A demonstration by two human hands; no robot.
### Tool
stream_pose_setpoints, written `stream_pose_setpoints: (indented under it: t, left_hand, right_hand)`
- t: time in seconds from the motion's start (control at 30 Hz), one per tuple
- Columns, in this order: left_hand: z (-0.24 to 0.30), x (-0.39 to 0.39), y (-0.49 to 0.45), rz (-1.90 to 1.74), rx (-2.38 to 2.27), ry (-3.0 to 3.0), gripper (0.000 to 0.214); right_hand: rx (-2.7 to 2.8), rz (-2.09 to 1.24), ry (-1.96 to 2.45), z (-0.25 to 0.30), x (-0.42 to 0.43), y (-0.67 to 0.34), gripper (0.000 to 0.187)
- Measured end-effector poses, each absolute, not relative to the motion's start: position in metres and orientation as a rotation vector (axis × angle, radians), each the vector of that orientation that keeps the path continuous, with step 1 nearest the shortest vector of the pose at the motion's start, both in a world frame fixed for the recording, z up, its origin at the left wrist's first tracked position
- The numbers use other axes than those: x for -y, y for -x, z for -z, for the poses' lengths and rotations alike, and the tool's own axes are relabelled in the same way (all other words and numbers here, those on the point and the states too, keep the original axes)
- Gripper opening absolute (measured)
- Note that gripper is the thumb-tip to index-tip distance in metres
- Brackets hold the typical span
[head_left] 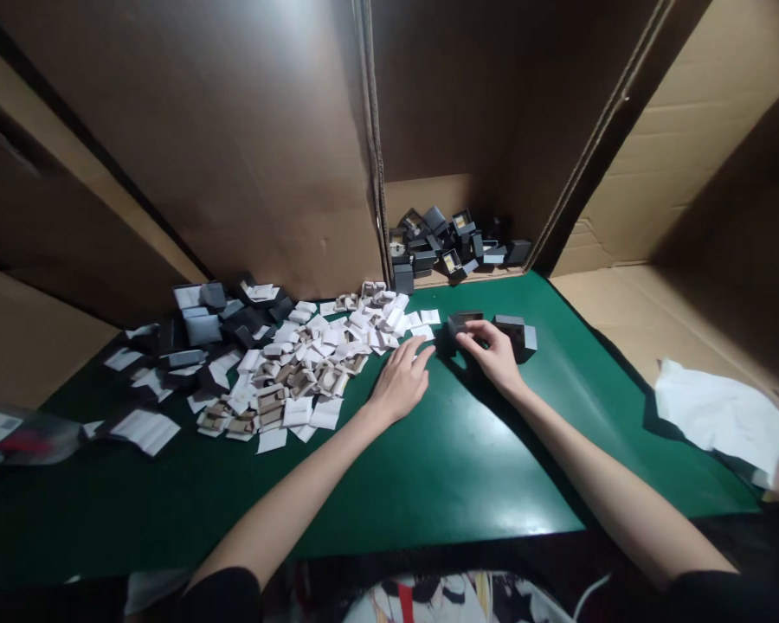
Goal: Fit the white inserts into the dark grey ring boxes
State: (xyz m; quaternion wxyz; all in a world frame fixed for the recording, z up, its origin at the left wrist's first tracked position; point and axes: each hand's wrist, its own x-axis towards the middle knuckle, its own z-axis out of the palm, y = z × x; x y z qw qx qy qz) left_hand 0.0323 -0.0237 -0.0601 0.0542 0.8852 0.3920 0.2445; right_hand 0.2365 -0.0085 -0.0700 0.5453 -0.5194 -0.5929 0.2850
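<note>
Your right hand (pixel 493 355) pinches a small dark box (pixel 462 324) on the green mat (pixel 467 459); your left hand (pixel 402 381) rests beside it, fingers loosely spread, holding nothing, near the white cards (pixel 312 363).

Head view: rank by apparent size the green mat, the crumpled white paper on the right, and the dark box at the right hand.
1. Green mat
2. White paper
3. Dark box touched by the right hand, clearly smallest.

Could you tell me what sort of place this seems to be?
Probably a small hand-packing station: a green mat walled by cardboard, heaps of white inserts, and small dark boxes piled in a carton.
</note>
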Motion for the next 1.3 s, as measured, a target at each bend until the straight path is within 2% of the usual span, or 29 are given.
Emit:
stream_pose_setpoints:
  t: [0.1,0.17,0.27,0.37,0.57,0.73,0.9,1.1,1.3]
  left_hand:
    - [0.066,0.002,-0.047,-0.902,-1.351,-2.463,0.043]
    - [0.068,-0.009,-0.054,-0.993,-1.423,-2.350,0.035]
    - [0.068,-0.016,-0.057,-1.091,-1.421,-2.252,0.015]
    - [0.068,-0.016,-0.053,-1.219,-1.346,-2.120,0.011]
    - [0.076,-0.021,-0.042,-1.425,-1.225,-1.720,0.014]
    - [0.080,-0.028,-0.043,-1.428,-1.112,-1.557,0.027]
    - [0.076,-0.021,-0.045,-1.420,-1.080,-1.534,0.024]
    - [0.061,-0.003,-0.051,-1.415,-0.937,-1.972,0.011]
    - [0.056,0.004,-0.053,-1.355,-0.742,-2.368,0.010]
  right_hand:
    - [1.737,-0.456,1.260,0.072,0.010,-0.237,0.020]
    - [1.889,-0.247,1.266,0.073,0.012,-0.238,0.018]
    - [2.001,-0.039,1.293,0.076,0.013,-0.239,0.022]
    - [2.032,0.022,1.338,0.080,0.013,-0.243,0.025]
    - [2.043,-0.138,1.348,0.079,0.013,-0.246,0.024]
    - [2.047,-0.252,1.294,0.068,0.018,-0.241,0.021]
    - [2.000,-0.439,1.203,0.061,0.022,-0.237,0.017]
    - [1.508,-0.927,1.102,0.060,0.020,-0.237,0.031]
    - [1.230,-1.093,1.089,0.062,0.014,-0.240,0.037]
